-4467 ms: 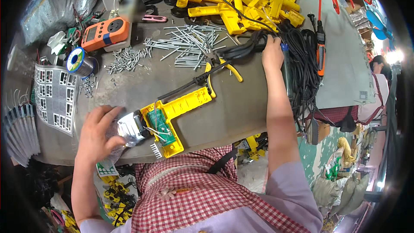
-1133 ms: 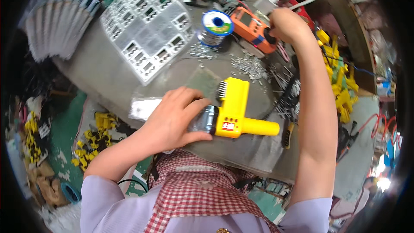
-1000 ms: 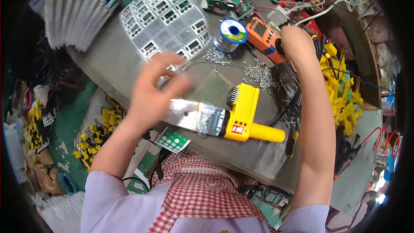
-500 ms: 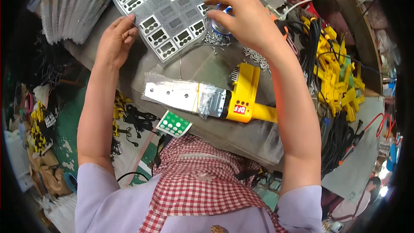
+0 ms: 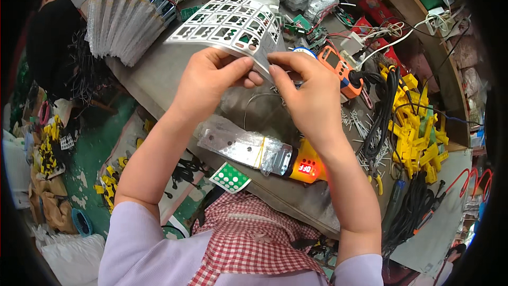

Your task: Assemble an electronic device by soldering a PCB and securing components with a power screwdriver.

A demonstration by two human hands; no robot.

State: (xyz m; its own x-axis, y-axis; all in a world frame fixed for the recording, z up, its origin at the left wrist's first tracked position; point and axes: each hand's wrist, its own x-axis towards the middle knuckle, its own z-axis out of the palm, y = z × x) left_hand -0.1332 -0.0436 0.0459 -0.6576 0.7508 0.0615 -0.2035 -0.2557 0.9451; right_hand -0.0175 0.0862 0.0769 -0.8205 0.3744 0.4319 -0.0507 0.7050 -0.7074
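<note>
My left hand (image 5: 214,77) is closed on the near edge of a sheet of stickers (image 5: 219,20), which bends upward over the table. Printed on it are rows of black-and-white panel labels. My right hand (image 5: 307,90) has its thumb and forefinger pinched at the sheet's right edge; whether a single label is between them cannot be made out. Below my hands lies a yellow-handled tool (image 5: 308,167) with a lit red display. Its flat metal blade (image 5: 233,143) is wrapped in clear plastic with a rubber band. A small green sheet with white dots (image 5: 230,178) lies at the table's front edge.
Several plastic-wrapped parts (image 5: 119,24) fan out at the far left. An orange meter (image 5: 338,71), loose screws (image 5: 360,127), black cables (image 5: 378,111) and yellow plastic housings (image 5: 420,137) crowd the right. Green circuit boards (image 5: 301,24) and a white adapter (image 5: 352,44) lie behind.
The sheet has been turned and tilted up. My left hand has moved right to its near edge, and my right hand has come down beside it, closing at the sheet's edge.
</note>
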